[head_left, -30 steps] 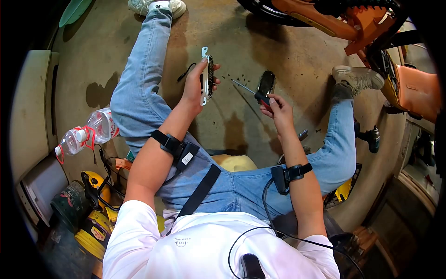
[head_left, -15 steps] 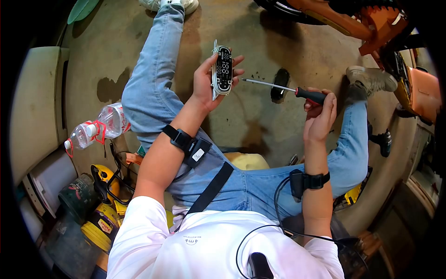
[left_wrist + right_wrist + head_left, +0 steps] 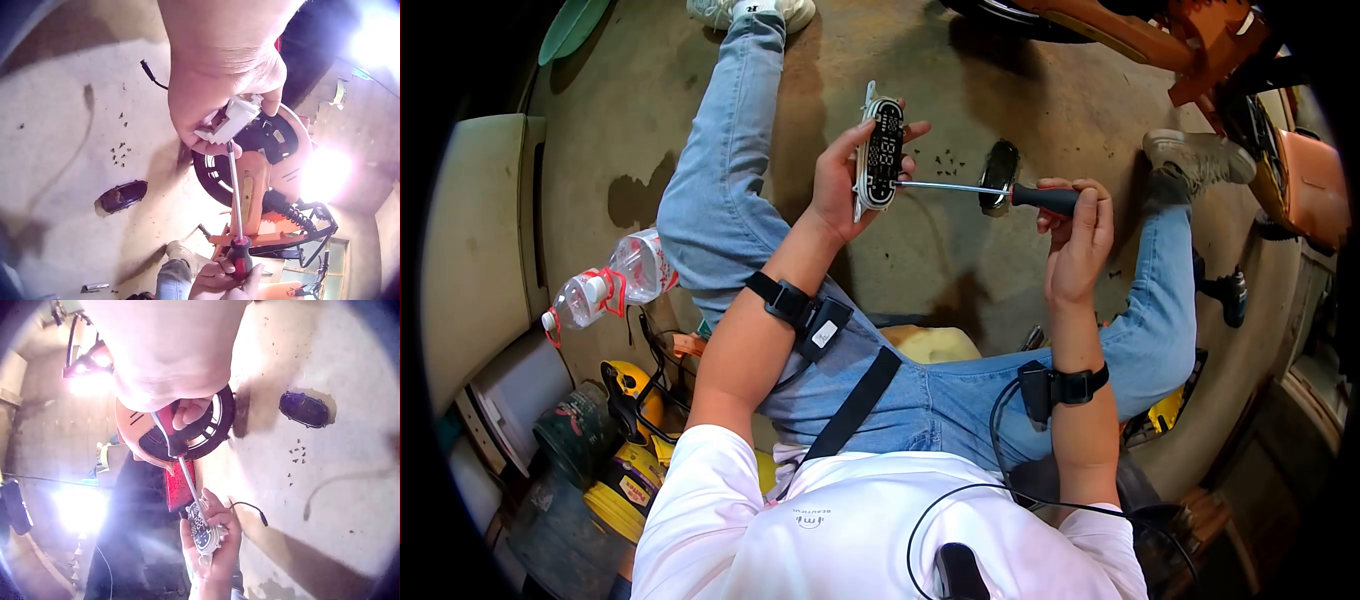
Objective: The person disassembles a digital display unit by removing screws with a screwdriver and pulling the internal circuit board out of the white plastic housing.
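Note:
My left hand (image 3: 832, 190) grips an oval digital display unit (image 3: 886, 150) by its white frame, its black face with segment digits turned up. Thumb and fingers hold it along the long sides, and a white tab sticks out at each end. Between the fingers of my right hand (image 3: 1082, 240) is a screwdriver (image 3: 1040, 198) with a black and red handle. Its shaft points left, tip right at the display's lower right edge. In the right wrist view the shaft (image 3: 192, 482) overlaps the display's face. A dark oval cover (image 3: 1000, 160) lies on the floor behind the shaft.
Several small screws (image 3: 945, 162) are scattered on the floor beside the cover. An orange two-wheeler (image 3: 1150, 45) stands at the upper right, a drill (image 3: 1228, 295) by the right leg. Plastic bottles (image 3: 638, 268) lie left; a black cable end (image 3: 147, 69) hangs near the left hand.
The left hand has turned the display from edge-on to face up. My right hand has moved right and raised the screwdriver, bringing its tip to the display's edge.

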Available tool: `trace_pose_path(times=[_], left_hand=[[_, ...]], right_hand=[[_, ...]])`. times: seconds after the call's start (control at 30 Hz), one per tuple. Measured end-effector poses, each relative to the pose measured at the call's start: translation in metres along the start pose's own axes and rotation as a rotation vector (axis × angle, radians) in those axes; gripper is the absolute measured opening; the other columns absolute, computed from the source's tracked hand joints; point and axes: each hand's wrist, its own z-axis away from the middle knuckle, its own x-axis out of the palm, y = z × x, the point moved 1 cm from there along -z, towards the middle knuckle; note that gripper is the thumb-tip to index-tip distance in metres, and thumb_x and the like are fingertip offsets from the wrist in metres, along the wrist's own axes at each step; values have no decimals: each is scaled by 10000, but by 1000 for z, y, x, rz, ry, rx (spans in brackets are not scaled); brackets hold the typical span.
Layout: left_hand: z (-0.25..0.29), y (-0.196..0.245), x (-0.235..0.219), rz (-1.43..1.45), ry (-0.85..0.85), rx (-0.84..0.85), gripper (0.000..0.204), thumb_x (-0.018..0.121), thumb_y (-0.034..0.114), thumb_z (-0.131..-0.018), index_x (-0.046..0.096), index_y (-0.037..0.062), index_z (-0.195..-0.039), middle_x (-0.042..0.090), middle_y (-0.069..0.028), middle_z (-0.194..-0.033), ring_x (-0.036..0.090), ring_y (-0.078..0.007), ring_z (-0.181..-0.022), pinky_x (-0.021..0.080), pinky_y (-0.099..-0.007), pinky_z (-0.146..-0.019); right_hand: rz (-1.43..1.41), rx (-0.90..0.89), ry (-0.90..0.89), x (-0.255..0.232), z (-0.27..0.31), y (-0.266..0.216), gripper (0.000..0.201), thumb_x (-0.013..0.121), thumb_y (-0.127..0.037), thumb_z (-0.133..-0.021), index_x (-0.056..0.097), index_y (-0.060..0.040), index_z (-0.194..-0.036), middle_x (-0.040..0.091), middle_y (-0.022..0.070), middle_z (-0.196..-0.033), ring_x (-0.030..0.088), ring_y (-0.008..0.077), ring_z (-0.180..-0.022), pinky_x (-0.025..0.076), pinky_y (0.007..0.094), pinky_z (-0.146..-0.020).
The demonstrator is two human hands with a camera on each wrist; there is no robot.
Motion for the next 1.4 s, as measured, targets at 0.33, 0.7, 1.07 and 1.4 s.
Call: trace_pose_path(times=[0.33,0.7,1.07,1.4], left_hand=[[3,-1,2,-385,181,111,503,477,343,-986,446,83,-1416,605,-119,-1285,607,-129,-795,504,-248,-704],[6,3,9,-727,108,194,575,486,301,-952,400,44,-1459,616,-86,-1239,535,-91,-785,427,-236,-711],[6,6,5,-573,155,221,536,477,326,-975,415,79,-1447,628,-98,-1236,560,-94,-789,440,-231,-712],[5,2,4,-627,144,206,556,478,336,-973,416,62,-1453,613,-56,-1128,525,-79,-754,413,-216,-657]], right_hand=[[381,80,40,-1,0,-7,411,535,-408,-1018,626,-19,-922,602,20,-681,544,79,-525,408,222,-476],[431,316,20,-10,-2,1,379,611,-362,-982,640,-15,-831,529,-13,-618,477,58,-481,361,218,-433],[366,195,-129,-9,1,0,235,582,-237,-980,561,-37,-1102,645,47,-810,541,69,-634,422,218,-541],[358,232,-99,-4,3,-6,267,581,-288,-1001,612,-25,-1034,626,16,-750,508,55,-562,394,205,-489]])
